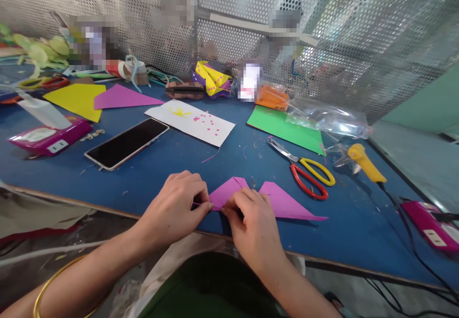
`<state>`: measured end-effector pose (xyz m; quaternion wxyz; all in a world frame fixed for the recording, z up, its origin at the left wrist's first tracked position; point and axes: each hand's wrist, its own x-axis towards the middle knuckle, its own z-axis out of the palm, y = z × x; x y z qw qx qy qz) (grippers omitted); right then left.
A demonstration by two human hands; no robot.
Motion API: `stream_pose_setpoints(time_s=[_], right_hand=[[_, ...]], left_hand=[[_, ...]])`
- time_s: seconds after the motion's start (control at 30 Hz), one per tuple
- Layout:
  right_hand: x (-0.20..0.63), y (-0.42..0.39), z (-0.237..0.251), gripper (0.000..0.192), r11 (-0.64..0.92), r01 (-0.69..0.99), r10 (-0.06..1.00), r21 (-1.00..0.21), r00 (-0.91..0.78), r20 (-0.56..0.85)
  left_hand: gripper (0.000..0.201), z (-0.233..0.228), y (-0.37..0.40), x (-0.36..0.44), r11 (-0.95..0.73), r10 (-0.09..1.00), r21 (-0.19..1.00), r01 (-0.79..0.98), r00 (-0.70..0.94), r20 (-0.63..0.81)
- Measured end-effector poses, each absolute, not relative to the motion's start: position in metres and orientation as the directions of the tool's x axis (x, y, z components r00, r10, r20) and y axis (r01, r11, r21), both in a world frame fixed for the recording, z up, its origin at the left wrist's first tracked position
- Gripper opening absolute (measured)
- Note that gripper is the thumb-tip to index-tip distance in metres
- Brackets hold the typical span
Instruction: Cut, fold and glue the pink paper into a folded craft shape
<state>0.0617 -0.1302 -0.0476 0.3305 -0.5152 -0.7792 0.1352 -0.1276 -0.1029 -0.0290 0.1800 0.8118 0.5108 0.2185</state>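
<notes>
A piece of purple paper (290,202), cut in a pointed, notched shape, lies near the front edge of the blue table. My left hand (179,205) pinches its lower left edge between thumb and fingers. Just to the right, my right hand (253,213) grips the same edge near the middle, with thumb and fingertips pressed together and partly covering the paper. A pair of scissors (299,162) with red and yellow handles lies slightly open beyond my right hand.
Behind my hands lie a phone (127,143), a white sheet with small dots (193,123) and green paper (287,129). A yellow glue gun (366,162) and a magenta power strip (433,227) with cables are at right. Yellow paper (77,99) lies at left. A perforated metal screen (229,40) closes the back.
</notes>
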Motion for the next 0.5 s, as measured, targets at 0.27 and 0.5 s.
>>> stream_pose_setpoints(time_s=[0.27,0.5], right_hand=[[0.0597,-0.1291,-0.0494,0.016,0.411,0.756,0.896,-0.509,-0.231,0.38],[0.0602,-0.1327,-0.0511,0.013,0.42,0.759,0.893,-0.498,-0.246,0.378]], left_hand=[[0.02,-0.0323,-0.1049,-0.1272,-0.421,0.906,0.486,0.765,0.375,0.196],[0.022,-0.0343,-0.1034,-0.1284,-0.427,0.904,0.484,0.764,0.377,0.202]])
